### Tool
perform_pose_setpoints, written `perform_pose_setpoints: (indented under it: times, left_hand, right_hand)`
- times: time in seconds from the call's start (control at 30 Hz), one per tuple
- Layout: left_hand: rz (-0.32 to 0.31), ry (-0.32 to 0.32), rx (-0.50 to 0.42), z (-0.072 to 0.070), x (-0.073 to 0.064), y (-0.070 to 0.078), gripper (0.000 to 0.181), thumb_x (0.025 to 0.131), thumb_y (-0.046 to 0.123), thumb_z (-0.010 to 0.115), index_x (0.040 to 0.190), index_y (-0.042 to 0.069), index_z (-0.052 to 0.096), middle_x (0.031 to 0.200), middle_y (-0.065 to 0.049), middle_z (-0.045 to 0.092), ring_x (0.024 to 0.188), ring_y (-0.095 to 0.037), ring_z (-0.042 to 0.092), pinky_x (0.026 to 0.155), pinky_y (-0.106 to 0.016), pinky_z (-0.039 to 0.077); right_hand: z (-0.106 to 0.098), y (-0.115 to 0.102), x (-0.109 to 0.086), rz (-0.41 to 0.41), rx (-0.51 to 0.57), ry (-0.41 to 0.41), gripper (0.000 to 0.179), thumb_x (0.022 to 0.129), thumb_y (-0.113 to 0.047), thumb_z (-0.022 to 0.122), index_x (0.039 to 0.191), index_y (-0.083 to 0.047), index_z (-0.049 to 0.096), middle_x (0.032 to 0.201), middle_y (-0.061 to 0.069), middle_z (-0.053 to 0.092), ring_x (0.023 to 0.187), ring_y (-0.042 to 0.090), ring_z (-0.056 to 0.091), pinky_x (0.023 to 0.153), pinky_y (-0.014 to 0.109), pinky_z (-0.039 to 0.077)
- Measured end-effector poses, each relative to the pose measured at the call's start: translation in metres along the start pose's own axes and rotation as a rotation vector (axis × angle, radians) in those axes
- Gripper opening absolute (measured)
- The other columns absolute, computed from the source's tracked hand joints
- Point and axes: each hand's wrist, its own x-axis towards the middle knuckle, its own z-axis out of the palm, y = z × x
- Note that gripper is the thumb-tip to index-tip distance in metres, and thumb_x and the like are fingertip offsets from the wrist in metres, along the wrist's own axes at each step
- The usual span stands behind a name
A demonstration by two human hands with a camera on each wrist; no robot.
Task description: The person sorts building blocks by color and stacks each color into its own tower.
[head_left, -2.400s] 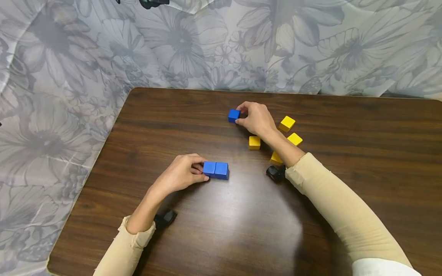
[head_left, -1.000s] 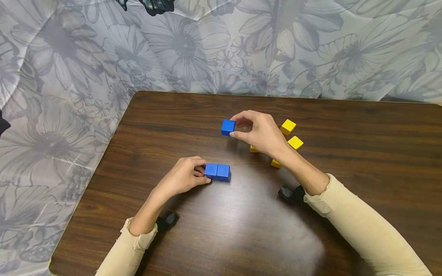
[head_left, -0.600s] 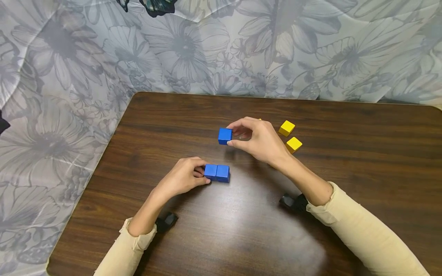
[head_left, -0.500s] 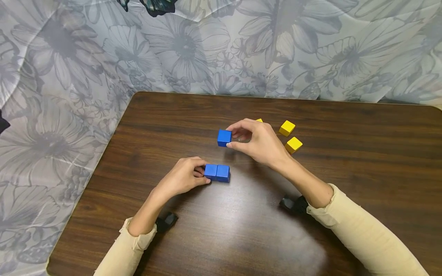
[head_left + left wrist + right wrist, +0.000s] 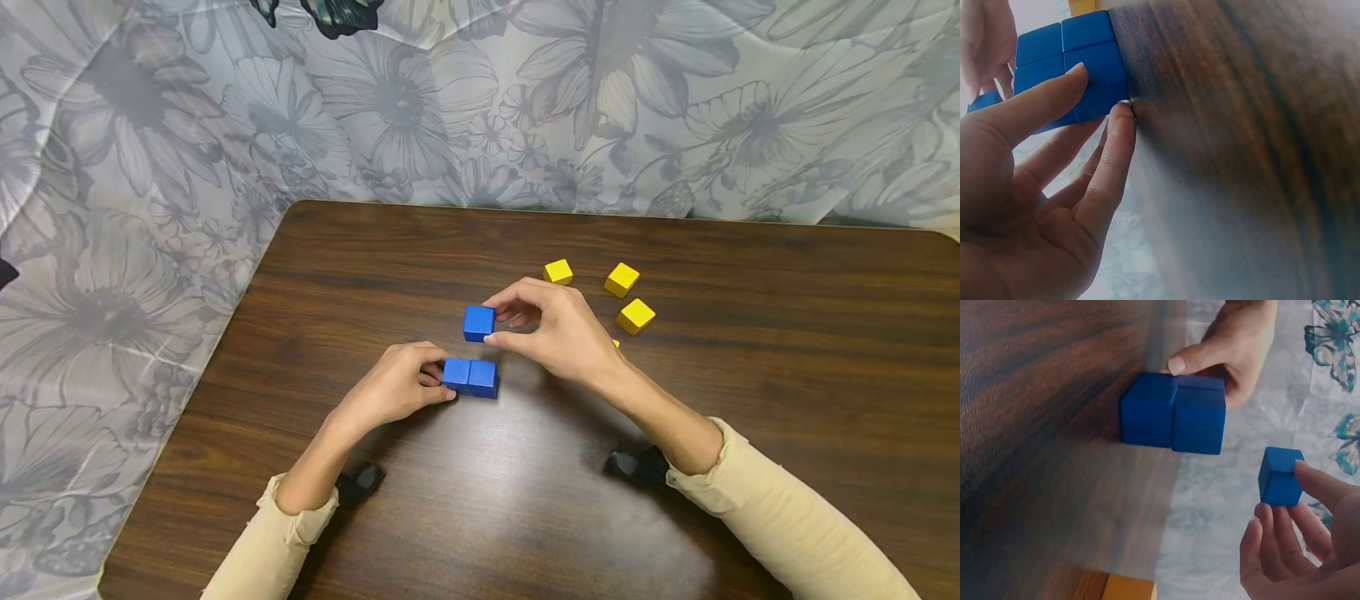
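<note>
Several blue cubes (image 5: 470, 377) stand pressed together on the table, two wide and two high; both layers show in the left wrist view. My left hand (image 5: 397, 383) grips this stack at its left end, thumb (image 5: 1054, 97) on the near side and fingertips on the lower part. Held off the table, just behind and above the stack, is a single blue cube (image 5: 478, 323). My right hand (image 5: 562, 329) pinches it between thumb and fingers, apart from the stack; the right wrist view shows the gap between the single cube (image 5: 1281, 476) and the stack (image 5: 1172, 415).
Several yellow cubes lie loose beyond and right of my right hand: one at the back (image 5: 558, 272), others to the right (image 5: 622, 280), and one mostly hidden by my right wrist. The wooden table (image 5: 375, 250) ends at a floral cloth backdrop (image 5: 397, 100).
My right hand has lifted the single blue cube from the far part of the table and brought it nearer, toward the stack. My left hand stays at the stack.
</note>
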Motion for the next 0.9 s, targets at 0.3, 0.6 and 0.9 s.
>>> perform_pose_setpoints:
  times: [0.3, 0.6, 0.9]
  left_hand:
    - [0.005, -0.009, -0.002, -0.001, -0.001, 0.000, 0.023, 0.080, 0.010, 0.084, 0.099, 0.007, 0.071, 0.095, -0.002, 0.068, 0.084, -0.011, 0.067, 0.073, -0.021, 0.057]
    - [0.008, -0.014, -0.004, -0.001, 0.001, -0.001, 0.022, 0.080, 0.008, 0.084, 0.097, 0.007, 0.071, 0.096, -0.003, 0.068, 0.084, -0.013, 0.068, 0.073, -0.020, 0.057]
    - [0.005, -0.017, -0.020, 0.000, 0.000, 0.000, 0.022, 0.080, 0.007, 0.084, 0.096, 0.006, 0.070, 0.093, -0.002, 0.067, 0.084, -0.014, 0.068, 0.074, -0.021, 0.057]
  right_hand:
    - [0.007, -0.002, -0.005, -0.013, 0.013, -0.021, 0.030, 0.077, -0.013, 0.087, 0.104, -0.013, 0.074, 0.098, -0.006, 0.069, 0.085, 0.020, 0.067, 0.076, 0.031, 0.057]
    - [0.011, -0.003, -0.009, 0.005, 0.013, -0.048, 0.030, 0.076, -0.014, 0.088, 0.103, -0.013, 0.075, 0.098, -0.006, 0.070, 0.084, 0.015, 0.066, 0.078, 0.033, 0.057]
    - [0.017, -0.001, -0.013, 0.030, 0.028, -0.076, 0.030, 0.076, -0.013, 0.088, 0.103, -0.012, 0.074, 0.098, -0.005, 0.069, 0.084, 0.016, 0.066, 0.077, 0.030, 0.057]
